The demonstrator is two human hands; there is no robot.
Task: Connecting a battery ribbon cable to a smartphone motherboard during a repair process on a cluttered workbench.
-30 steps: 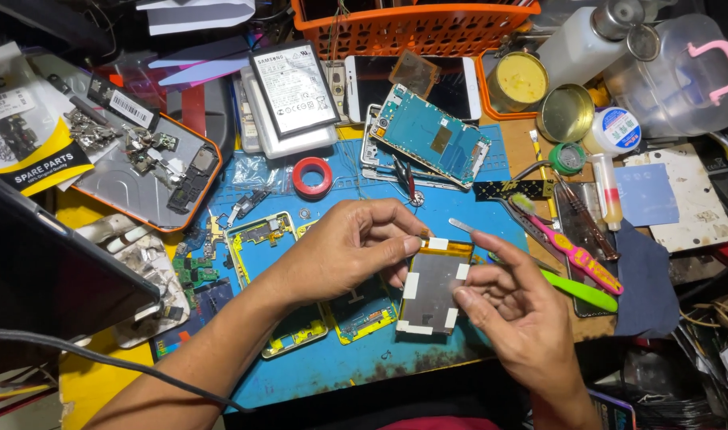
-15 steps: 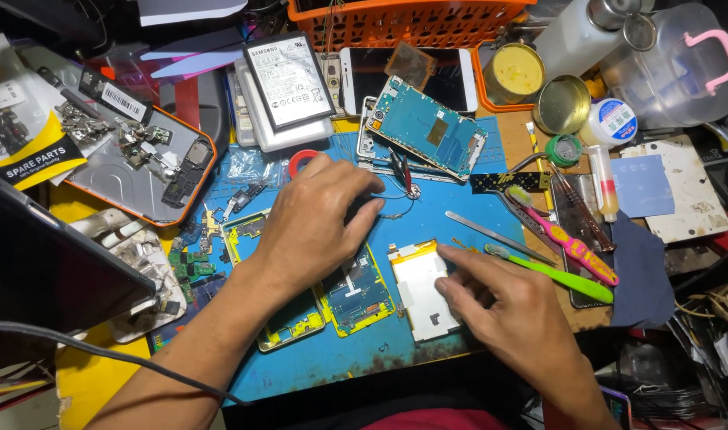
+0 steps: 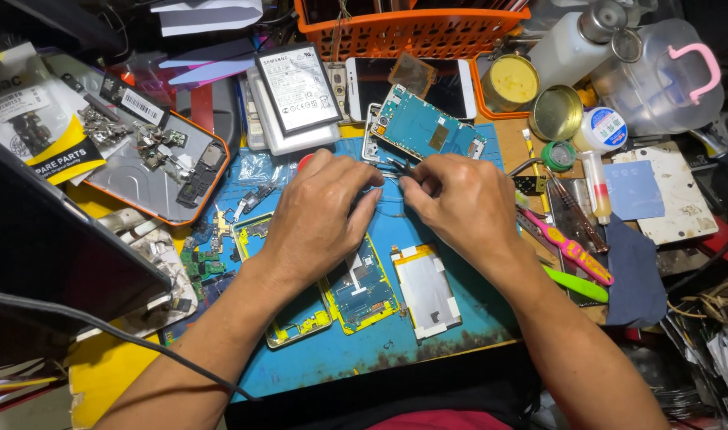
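Both the left hand and right hand are pinched closed on thin tweezers above the blue mat; a slip could scratch the circuit board or flick small screws away.

Phone repair workshop, a cramped bench setup. Evidence: blue repair mat on the surface, scuffed and stained. Bare phone mid-frame with teal board lying at its top edge, two more opened phone frames with yellow rims lower down, silver display back panel beside them. Loose phone battery on a stack of white phones, small green circuit boards at the left. Orange-rimmed tray full of tiny salvaged parts. Open tins of paste, solder wire spool, pink and green hand tools, orange basket at the back. Spare-parts packets far left.
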